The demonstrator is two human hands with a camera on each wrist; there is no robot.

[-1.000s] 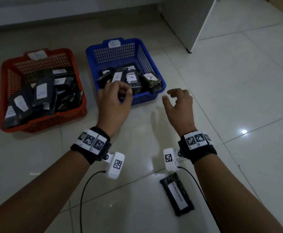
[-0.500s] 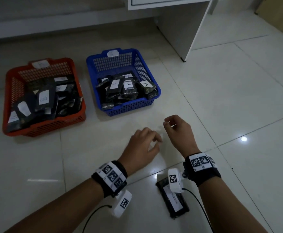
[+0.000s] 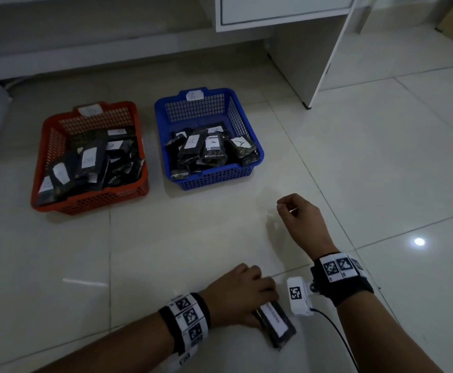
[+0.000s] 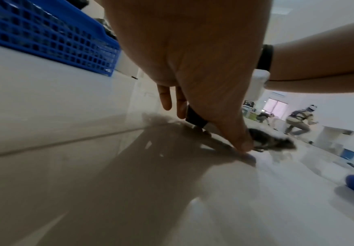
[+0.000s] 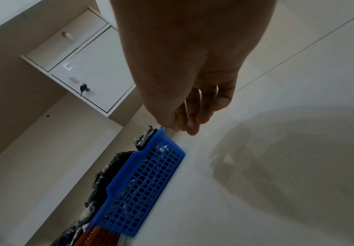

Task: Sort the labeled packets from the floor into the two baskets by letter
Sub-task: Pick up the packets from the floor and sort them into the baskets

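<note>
Two baskets on the floor: blue basket holds dark packets with white labels, a couple reading "A"; red basket beside it holds more, lettering unreadable. My left hand pinches the last packet well in front of the blue basket, label print too small. Right hand loosely curled, holding nothing.

Empty curled right hand above blue basket
</note>
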